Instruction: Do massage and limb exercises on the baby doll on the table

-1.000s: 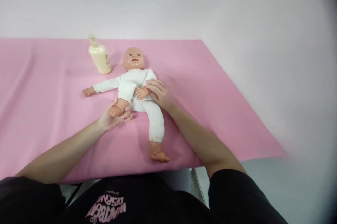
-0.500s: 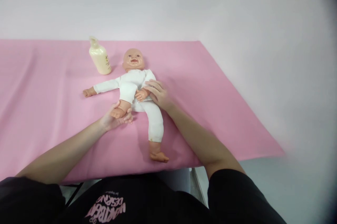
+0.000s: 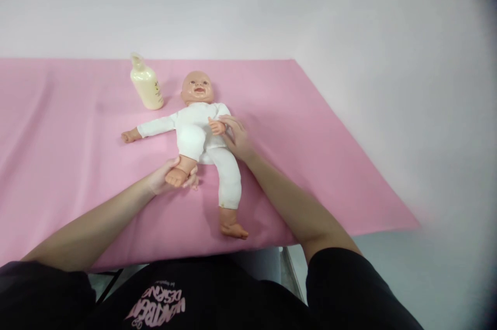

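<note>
A baby doll with a white cloth body lies on its back, its head away from me. My left hand is wrapped around the ankle of the raised, bent leg on the left; some fingers are hidden behind it. At the doll's arm on the right, my right hand holds the forearm near the wrist, and the doll's small hand rests over its belly. The other leg lies straight toward me. The doll's second arm stretches out to the left on the cloth.
A pale yellow pump bottle stands left of the doll's head. Pink cloth covers the table, with its edges at the right and in front of me. A white wall rises behind the table.
The raised leg has come down a little toward me with my left hand. My right hand has lifted the doll's small hand slightly away from the leg, toward the chest.
</note>
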Motion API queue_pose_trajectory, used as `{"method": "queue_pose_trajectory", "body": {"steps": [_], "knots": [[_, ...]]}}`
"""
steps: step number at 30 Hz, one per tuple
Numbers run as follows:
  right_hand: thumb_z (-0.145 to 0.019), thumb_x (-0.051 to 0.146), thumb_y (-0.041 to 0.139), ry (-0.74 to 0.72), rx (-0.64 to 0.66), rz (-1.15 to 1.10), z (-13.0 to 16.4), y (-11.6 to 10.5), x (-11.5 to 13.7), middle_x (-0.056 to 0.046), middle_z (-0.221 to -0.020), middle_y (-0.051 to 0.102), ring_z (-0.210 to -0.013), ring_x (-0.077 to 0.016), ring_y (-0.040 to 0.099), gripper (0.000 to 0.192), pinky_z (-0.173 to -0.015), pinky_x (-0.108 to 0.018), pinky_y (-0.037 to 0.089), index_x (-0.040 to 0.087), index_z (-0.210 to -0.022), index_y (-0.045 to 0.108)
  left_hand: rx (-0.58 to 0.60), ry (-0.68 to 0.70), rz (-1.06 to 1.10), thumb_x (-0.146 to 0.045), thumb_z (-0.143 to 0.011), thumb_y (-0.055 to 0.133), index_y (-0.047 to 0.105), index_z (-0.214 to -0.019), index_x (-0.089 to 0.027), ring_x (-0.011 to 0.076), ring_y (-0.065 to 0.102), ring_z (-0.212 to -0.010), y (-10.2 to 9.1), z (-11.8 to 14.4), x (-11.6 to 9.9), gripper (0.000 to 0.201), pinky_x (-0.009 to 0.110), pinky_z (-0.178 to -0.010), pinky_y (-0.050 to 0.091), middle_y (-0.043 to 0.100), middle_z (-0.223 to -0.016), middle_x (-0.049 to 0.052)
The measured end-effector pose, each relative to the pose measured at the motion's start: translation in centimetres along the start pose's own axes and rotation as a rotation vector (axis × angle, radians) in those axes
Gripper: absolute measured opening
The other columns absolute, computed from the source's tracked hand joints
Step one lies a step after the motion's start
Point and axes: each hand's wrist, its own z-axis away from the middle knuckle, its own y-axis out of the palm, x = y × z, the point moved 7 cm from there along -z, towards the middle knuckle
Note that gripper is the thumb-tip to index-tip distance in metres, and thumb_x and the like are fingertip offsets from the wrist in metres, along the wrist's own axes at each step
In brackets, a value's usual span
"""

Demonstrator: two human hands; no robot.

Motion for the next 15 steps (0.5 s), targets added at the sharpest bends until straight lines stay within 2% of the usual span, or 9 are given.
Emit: {"method": "queue_pose_trajectory", "body": {"steps": [2, 6, 7, 11, 13, 15], "knots": [[-0.101, 0.050, 0.051, 0.099, -0.082, -0.070, 0.2, -0.4, -1.4, -0.013, -0.136, 0.064, -0.132, -0.0272, 0.059, 0.048, -0.117, -0.052, 0.047, 0.024, -0.140, 0.051, 0.121, -0.058, -0.094, -0.078, -0.075, 0.064, 0.061, -0.085, -0.019, 0.0282, 0.064, -0.073, 0.9, 0.5, 0.5, 0.060, 0.044, -0.081, 0.053, 0.059, -0.061, 0.005], [-0.099, 0.059, 0.049, 0.251, -0.301, -0.182, 0.8, -1.4, -5.5, -0.016, -0.145, 0.054, -0.134, -0.0268, 0.059, 0.063, -0.111, -0.048, 0.053, 0.024, -0.150, 0.037, 0.400, -0.307, -0.237, -0.073, -0.064, 0.078, 0.068, -0.091, -0.021, 0.0368, 0.070, -0.088, 2.3, 2.2, 1.9, 0.060, 0.050, -0.083, 0.055, 0.068, -0.073, 0.012], [-0.098, 0.060, 0.049, 0.282, -0.357, -0.204, 1.1, -1.8, -6.6, -0.016, -0.147, 0.052, -0.133, -0.0262, 0.059, 0.065, -0.108, -0.047, 0.054, 0.025, -0.151, 0.035, 0.423, -0.338, -0.266, -0.067, -0.060, 0.084, 0.069, -0.088, -0.022, 0.0383, 0.071, -0.091, 2.3, 2.4, 2.0, 0.056, 0.049, -0.082, 0.056, 0.068, -0.075, 0.012], [-0.099, 0.056, 0.048, 0.494, -0.488, -0.387, 2.4, -2.5, -11.6, -0.017, -0.155, 0.045, -0.132, -0.0229, 0.060, 0.069, -0.101, -0.047, 0.059, 0.027, -0.156, 0.021, 0.347, -0.303, -0.369, -0.039, -0.044, 0.099, 0.071, -0.083, -0.025, 0.0383, 0.073, -0.095, 2.7, 2.0, 1.1, 0.049, 0.046, -0.076, 0.060, 0.071, -0.078, 0.007], [-0.099, 0.052, 0.046, 0.629, -0.523, -0.511, 3.2, -2.3, -13.7, -0.018, -0.155, 0.045, -0.129, -0.0219, 0.063, 0.068, -0.098, -0.048, 0.060, 0.027, -0.155, 0.018, 0.422, -0.391, -0.374, -0.036, -0.052, 0.096, 0.073, -0.089, -0.024, 0.0375, 0.074, -0.096, 4.1, 2.1, 1.3, 0.045, 0.046, -0.076, 0.061, 0.072, -0.081, 0.007], [-0.099, 0.049, 0.042, 0.683, -0.526, -0.572, 3.6, -2.0, -15.0, -0.018, -0.151, 0.049, -0.124, -0.0214, 0.066, 0.061, -0.096, -0.051, 0.061, 0.028, -0.153, 0.022, 0.521, -0.493, -0.348, -0.036, -0.063, 0.092, 0.074, -0.097, -0.023, 0.0370, 0.074, -0.097, 5.4, 2.4, 1.7, 0.041, 0.046, -0.078, 0.061, 0.073, -0.083, 0.008]]}}
